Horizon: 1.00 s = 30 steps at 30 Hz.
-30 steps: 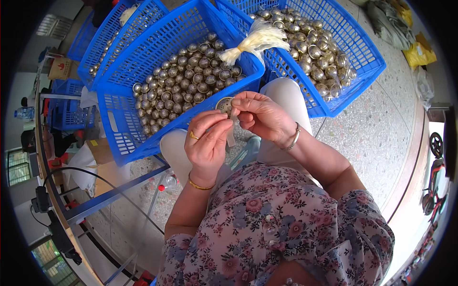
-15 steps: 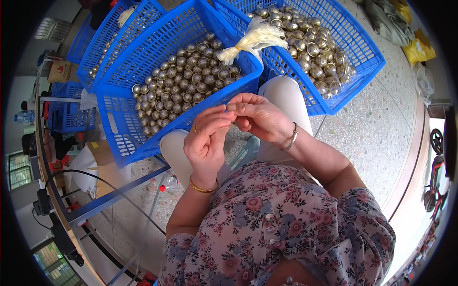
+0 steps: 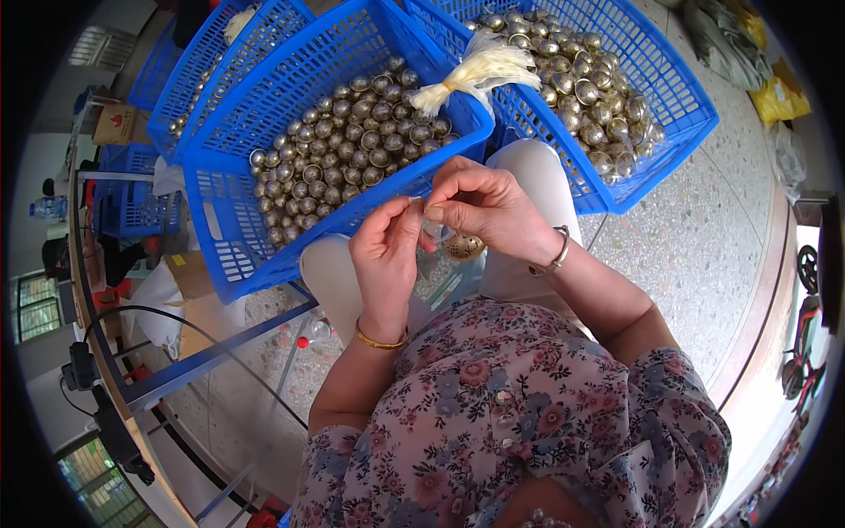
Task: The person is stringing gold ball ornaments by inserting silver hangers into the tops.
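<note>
My left hand (image 3: pixel 387 251) and my right hand (image 3: pixel 488 211) meet fingertip to fingertip above my lap. Both pinch thumb against forefinger. A small whitish bit shows at the left fingertips, too slight to name. Just under my right hand is a perforated, gold-toned metal ball (image 3: pixel 464 247), its upper part hidden by the hand. Whether the fingers grip it or it hangs there, I cannot tell. Beyond my hands, a bundle of pale thin strips (image 3: pixel 480 75), tied at one end, lies over the rim of a blue basket (image 3: pixel 211 220).
Many similar metal balls (image 3: pixel 339 145) fill the near blue basket, and more lie in a second blue basket (image 3: pixel 687 132) at the right. A blue metal frame (image 3: pixel 216 356) with a black cable stands at the left. A clear bottle with a red cap (image 3: pixel 315 334) lies on the floor.
The metal ball has come into view below my right hand. My right hand's fingers have turned downward, and the left fingertips have shifted slightly. The whole view has moved a little.
</note>
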### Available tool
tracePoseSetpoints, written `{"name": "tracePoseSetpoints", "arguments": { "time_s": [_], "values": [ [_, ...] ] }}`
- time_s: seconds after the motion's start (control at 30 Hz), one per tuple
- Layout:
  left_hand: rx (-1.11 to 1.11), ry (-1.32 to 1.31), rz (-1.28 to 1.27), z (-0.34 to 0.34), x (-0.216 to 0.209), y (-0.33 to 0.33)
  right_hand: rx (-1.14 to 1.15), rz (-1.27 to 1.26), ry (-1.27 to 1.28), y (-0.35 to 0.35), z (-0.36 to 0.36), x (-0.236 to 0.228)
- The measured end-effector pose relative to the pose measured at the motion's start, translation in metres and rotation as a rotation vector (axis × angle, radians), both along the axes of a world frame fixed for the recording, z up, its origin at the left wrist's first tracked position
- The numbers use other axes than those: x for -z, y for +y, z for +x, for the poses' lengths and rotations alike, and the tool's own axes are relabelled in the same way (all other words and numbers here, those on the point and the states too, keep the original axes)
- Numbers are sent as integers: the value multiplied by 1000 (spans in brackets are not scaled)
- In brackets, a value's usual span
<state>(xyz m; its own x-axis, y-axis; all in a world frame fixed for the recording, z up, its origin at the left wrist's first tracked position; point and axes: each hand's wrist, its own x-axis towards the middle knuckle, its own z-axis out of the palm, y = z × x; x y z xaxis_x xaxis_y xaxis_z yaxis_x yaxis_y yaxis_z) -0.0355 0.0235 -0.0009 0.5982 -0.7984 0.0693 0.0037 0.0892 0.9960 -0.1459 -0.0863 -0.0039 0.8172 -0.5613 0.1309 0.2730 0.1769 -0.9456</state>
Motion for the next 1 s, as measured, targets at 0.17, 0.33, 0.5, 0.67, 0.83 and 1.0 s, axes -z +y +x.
{"name": "tracePoseSetpoints", "arguments": {
  "time_s": [0.17,0.33,0.5,0.67,0.83,1.0],
  "values": [
    [70,75,34,-4,1,1,51,5,25,2,3,0],
    [109,30,25,-4,0,0,27,286,-10,0,5,0],
    [113,-20,19,-5,-2,-1,51,293,16,-1,6,2],
    [111,-47,44,-7,-1,1,66,368,-54,2,7,2],
    [107,-15,7,-9,3,-1,95,432,-68,3,7,-5],
    [74,-145,39,-4,6,1,59,425,-55,2,6,-8]
  ]
}}
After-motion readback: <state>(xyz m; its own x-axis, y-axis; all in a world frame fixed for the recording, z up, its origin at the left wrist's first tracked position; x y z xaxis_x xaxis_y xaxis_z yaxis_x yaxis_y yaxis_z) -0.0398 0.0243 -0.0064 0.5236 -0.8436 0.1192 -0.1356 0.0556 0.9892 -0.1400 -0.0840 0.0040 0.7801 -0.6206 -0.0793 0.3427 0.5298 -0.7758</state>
